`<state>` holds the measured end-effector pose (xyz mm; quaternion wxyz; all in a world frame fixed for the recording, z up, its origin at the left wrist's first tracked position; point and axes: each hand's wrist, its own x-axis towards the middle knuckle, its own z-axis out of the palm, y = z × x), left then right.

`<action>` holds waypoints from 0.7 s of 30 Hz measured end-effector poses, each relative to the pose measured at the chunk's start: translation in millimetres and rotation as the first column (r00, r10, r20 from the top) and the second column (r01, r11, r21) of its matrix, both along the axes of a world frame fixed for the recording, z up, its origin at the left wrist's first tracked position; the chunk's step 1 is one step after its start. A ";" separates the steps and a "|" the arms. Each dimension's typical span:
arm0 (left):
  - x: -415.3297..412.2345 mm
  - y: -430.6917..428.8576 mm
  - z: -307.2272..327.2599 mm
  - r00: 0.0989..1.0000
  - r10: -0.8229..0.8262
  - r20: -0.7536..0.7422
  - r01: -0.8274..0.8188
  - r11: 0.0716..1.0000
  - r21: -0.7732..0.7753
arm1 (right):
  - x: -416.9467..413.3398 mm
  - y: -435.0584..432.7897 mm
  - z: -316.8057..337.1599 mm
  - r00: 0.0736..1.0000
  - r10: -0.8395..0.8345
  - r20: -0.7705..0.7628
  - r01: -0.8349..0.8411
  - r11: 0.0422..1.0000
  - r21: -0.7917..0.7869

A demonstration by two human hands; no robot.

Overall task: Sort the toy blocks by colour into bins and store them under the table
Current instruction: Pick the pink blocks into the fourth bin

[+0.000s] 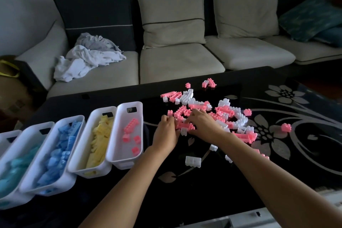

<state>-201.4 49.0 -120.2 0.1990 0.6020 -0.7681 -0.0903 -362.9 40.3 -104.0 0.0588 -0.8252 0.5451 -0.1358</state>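
**Ana:** Head view: how far along is the sorting?

**Ben:** Well past halfway, I judge. At 9 o'clock of the hands a row of white bins stands on the table (203,194). The teal bin (31,133), blue bin (63,184) and yellow bin (92,172) look well filled. The pink bin (124,164), nearest the hands, holds only a few pieces.

**Ana:** What is left?

**Ben:** A mixed pile of pink blocks (187,126) and white blocks (240,119), spreading from the hands toward 2 o'clock. No bin in sight holds white. None is under the table yet.

**Ana:** The grips?

**Ben:** The left hand (166,131) has its grip curled around pink blocks at the pile's near edge. The right hand (202,125), just beside it, digs curled fingers into the pile. I cannot tell whether that grip holds anything.

**Ana:** Anything in the way?

**Ben:** White pieces mingle with pink, so each grab needs picking over. A stray white block (193,161) lies at 6 o'clock of the hands, and a stray pink block (286,127) well apart at 3 o'clock. A sofa (175,65) with a heap of clothes (85,61) sits at 12 o'clock.
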 end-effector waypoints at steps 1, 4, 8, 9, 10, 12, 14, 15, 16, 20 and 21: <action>0.4 -3.3 -2.4 1.000 0.003 -0.019 -0.003 1.000 -0.007 | -1.4 0.1 -1.1 1.000 0.001 -0.013 -0.001 1.000 -0.006; 1.1 -8.5 -4.2 0.997 -0.014 -0.081 0.014 1.000 0.000 | -6.9 2.7 -2.2 0.999 -0.006 -0.047 0.006 1.000 -0.008; -3.0 -9.6 -5.2 0.988 -0.026 -0.155 0.025 1.000 -0.010 | -18.7 3.0 4.9 0.998 -0.053 -0.045 0.053 0.999 -0.001; -3.5 -8.7 -4.6 0.985 -0.019 -0.171 0.018 1.000 -0.007 | -21.6 3.6 8.3 0.997 -0.067 -0.022 0.068 0.997 0.027; -3.7 -7.3 -3.1 0.981 -0.010 -0.193 0.010 1.000 -0.002 | -24.1 3.9 11.7 0.996 -0.084 0.007 0.084 0.995 0.060; -5.4 -1.9 4.5 0.969 0.001 -0.248 0.000 1.000 0.004 | -28.5 3.9 17.9 0.990 -0.120 0.069 0.111 0.987 0.120; -6.7 6.9 18.2 0.959 -0.025 -0.284 0.015 0.999 -0.037 | -31.6 3.2 24.8 0.977 -0.147 0.157 0.122 0.980 0.156; -5.6 12.6 25.9 0.956 -0.045 -0.289 0.026 0.997 -0.069 | -31.5 3.3 28.5 0.965 -0.158 0.211 0.123 0.978 0.170; -3.1 17.6 34.7 0.954 -0.059 -0.293 0.030 0.994 -0.103 | -30.1 4.0 33.2 0.948 -0.169 0.270 0.119 0.974 0.191; 21.8 30.8 69.5 0.979 0.027 -0.200 -0.056 0.988 -0.142 | -8.4 9.3 50.6 0.863 -0.164 0.477 0.036 0.963 0.267; 30.9 32.6 76.7 0.984 0.087 -0.155 -0.108 0.986 -0.130 | 1.1 9.9 54.2 0.859 -0.142 0.491 0.016 0.968 0.252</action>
